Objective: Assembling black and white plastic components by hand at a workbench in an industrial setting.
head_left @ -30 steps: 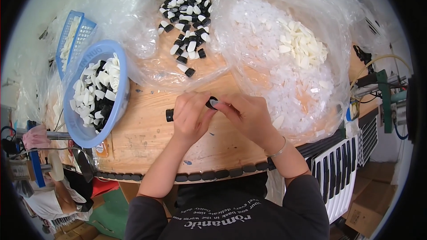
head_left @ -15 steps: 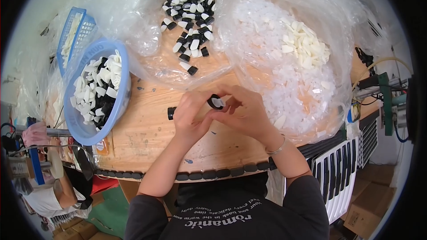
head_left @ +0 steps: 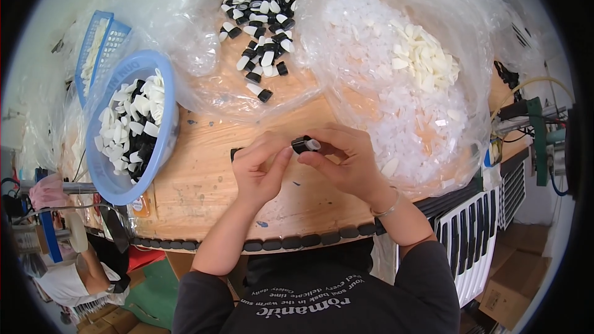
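Observation:
Over the wooden table (head_left: 198, 185), my left hand (head_left: 263, 170) and my right hand (head_left: 346, 161) meet on one small black and white plastic part (head_left: 304, 144), pinched between their fingertips. A single black piece (head_left: 234, 153) lies on the wood just left of my left hand. Beyond my hands, a heap of black and white parts (head_left: 260, 31) rests on clear plastic sheet. To the right lies a pile of clear and white plastic pieces (head_left: 408, 80).
A blue round basin (head_left: 108, 176) full of black and white parts stands at the left. Behind it is a blue basket (head_left: 93, 55). Cables and a green fixture (head_left: 535, 124) sit at the right edge. Black pads line the table's near rim (head_left: 278, 244).
Both hands have stayed together at the table's middle; the small part has turned slightly between the fingertips, and its white end now shows toward the right.

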{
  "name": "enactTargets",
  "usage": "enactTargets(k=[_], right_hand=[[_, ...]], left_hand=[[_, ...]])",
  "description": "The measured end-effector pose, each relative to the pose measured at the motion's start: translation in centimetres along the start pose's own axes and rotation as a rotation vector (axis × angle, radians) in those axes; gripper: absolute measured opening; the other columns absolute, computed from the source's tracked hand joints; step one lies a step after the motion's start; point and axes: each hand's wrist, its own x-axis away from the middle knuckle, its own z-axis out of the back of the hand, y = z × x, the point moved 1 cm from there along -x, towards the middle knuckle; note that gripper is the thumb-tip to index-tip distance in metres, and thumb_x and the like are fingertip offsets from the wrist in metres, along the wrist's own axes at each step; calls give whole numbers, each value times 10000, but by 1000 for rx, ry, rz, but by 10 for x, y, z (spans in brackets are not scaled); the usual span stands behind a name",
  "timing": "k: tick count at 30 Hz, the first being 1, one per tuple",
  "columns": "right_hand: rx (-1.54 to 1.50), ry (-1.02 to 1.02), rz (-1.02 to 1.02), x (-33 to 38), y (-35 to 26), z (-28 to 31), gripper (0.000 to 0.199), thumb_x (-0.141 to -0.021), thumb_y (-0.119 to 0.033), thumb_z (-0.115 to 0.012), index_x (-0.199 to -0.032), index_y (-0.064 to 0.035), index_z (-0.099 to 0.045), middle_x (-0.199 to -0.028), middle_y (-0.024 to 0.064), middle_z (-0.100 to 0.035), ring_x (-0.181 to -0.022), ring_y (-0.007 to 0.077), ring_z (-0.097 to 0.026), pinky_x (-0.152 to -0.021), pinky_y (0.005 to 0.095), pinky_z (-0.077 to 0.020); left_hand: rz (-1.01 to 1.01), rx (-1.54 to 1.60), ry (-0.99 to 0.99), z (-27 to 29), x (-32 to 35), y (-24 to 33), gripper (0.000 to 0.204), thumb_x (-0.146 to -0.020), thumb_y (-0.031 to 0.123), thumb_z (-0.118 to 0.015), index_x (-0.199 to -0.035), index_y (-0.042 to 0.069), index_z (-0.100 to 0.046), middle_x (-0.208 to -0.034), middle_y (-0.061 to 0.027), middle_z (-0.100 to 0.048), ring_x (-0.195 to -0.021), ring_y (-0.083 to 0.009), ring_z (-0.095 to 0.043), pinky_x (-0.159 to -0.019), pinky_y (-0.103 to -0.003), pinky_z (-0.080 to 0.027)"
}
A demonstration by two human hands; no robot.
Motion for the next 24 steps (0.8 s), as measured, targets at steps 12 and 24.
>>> enactTargets(k=[12,24], right_hand=[[290,-7,205,4,-6,1,347,-702,-7,-771,-1035,-41,-679,-741,85,-602,-587,170,-573,-504,264,-440],[239,-148,54,3,-12,10,338,-697,-17,-773,-1019,-41,-673,-746,72,-590,-569,177,-545,-507,277,-430]], left_hand=[[-1,-70,-105,2,-8,4,209,-719,-124,-618,-905,-32,-641,-841,-126,-632,-759,-241,-602,-688,-283,-479],[-184,-266,-210,5,-14,8,208,-670,-102,-643,-866,-32,-636,-826,-130,-608,-754,-289,-569,-698,-343,-467]])
